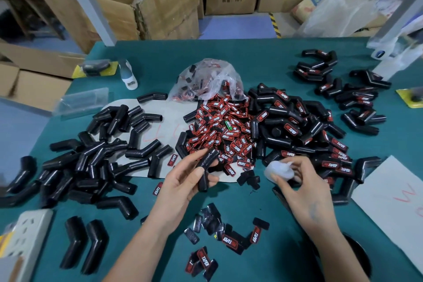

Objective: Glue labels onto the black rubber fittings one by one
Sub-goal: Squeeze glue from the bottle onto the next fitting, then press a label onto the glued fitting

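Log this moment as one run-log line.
left hand: grips bare black fitting | right hand: holds white glue bottle | label: not yet on

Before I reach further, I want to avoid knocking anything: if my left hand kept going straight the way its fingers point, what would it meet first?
Likely the heap of red TAPER labels just beyond the black fitting the left hand grips; depth is unclear, so it might pass above them.
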A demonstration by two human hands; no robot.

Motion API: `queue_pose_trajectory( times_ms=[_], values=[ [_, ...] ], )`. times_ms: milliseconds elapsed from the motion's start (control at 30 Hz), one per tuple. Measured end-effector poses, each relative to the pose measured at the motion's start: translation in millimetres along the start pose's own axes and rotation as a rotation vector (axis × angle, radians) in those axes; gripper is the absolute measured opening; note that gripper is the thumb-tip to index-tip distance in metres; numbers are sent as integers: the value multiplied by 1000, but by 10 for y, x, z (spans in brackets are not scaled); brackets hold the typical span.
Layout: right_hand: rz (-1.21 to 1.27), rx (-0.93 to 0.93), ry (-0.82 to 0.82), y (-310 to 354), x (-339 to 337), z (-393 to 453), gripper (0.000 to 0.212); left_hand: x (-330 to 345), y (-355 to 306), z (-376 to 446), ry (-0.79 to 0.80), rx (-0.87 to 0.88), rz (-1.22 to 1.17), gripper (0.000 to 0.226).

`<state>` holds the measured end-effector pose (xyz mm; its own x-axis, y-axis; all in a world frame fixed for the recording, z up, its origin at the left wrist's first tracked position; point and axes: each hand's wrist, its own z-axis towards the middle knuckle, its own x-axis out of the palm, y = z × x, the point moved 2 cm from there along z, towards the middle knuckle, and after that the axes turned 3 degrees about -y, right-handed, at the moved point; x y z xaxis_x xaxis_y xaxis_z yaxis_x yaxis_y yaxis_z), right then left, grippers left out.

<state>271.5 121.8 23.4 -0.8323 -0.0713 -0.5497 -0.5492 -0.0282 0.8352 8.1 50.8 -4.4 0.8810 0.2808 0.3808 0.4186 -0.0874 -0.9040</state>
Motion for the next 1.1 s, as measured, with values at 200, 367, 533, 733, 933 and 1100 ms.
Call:
queue_pose_trajectory(
  times_ms=[200,367,533,733,933,1100],
  values=[
    [-21,-11,-15,-20,7,29,34,-88,-7,27,-112,61,85,40],
    [10,-419,-480,162,-133,-155,23,-118,-17,50,-160,142,84,47],
    [-94,-775,-168,452,420,-386,16,-164,-20,76,-306,228,100,25],
    [-576,-577,272,681,1106,165,63,-206,-64,71,-342,284,166,24],
    [-719,-605,277,811,1182,333,49,-173,-103,84,-350,336,212,39],
    [-696,-651,152,755,1072,179,52,-125,-152,32,-349,346,202,29]
  ],
)
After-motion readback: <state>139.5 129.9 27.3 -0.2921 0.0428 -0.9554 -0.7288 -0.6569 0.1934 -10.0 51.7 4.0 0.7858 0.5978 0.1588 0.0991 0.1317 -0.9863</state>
